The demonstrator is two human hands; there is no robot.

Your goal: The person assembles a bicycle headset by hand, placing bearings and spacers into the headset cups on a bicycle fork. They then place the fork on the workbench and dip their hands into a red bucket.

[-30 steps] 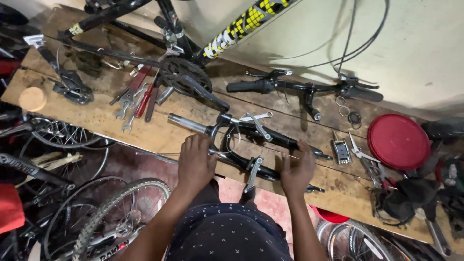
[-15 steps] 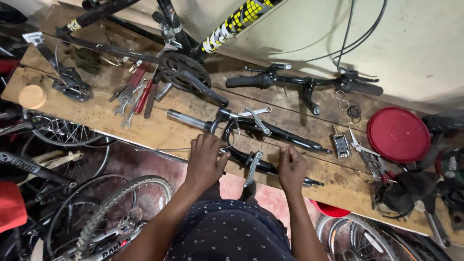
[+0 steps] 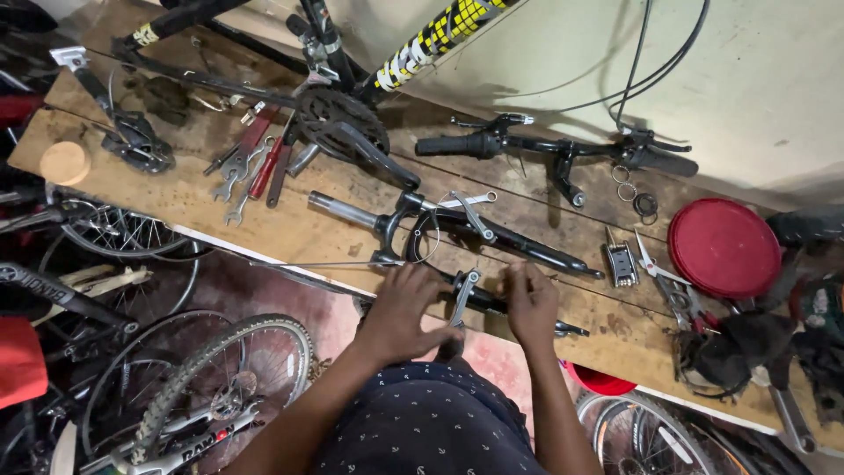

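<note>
Under both hands, at the near edge of the wooden workbench (image 3: 290,230), lies a black bicycle suspension fork (image 3: 475,224), its long axis running left to right and tilted a little away on the left, silver steerer end off beyond the left hand, dark legs trailing out past the right. Left hand (image 3: 406,310) lies palm-down over the nearer leg, fingers spread and curled forward onto it; looks like a pressing hold, not a full wrap, though the underside of the grip is hidden. Right hand (image 3: 530,301) sits just to the right on the same leg, fingers bunched and pinched down at something small; what it pinches cannot be made out. Between the two hands a silver brake arm (image 3: 462,295) stands off the leg, nearer the left hand's fingertips. A thin cable (image 3: 316,264) runs away left from the left hand along the bench edge. Just beyond the hands a spanner (image 3: 470,211) lies across the upper leg. Farther back from the hands: a crankset (image 3: 338,123) on a black bike frame with a yellow-patterned tube (image 3: 431,40), and a handlebar (image 3: 554,148) with grips and levers. Off left of the left hand, a scatter of wrenches and red-handled pliers (image 3: 264,167). Right of the right hand, a folding multi-tool (image 3: 621,261), then a red round lid (image 3: 723,248). Near fork leg is partly covered by both hands; its right end passes the bench edge. Wheels (image 3: 220,369) crowd the floor below-left, cut off by the frame.
</note>
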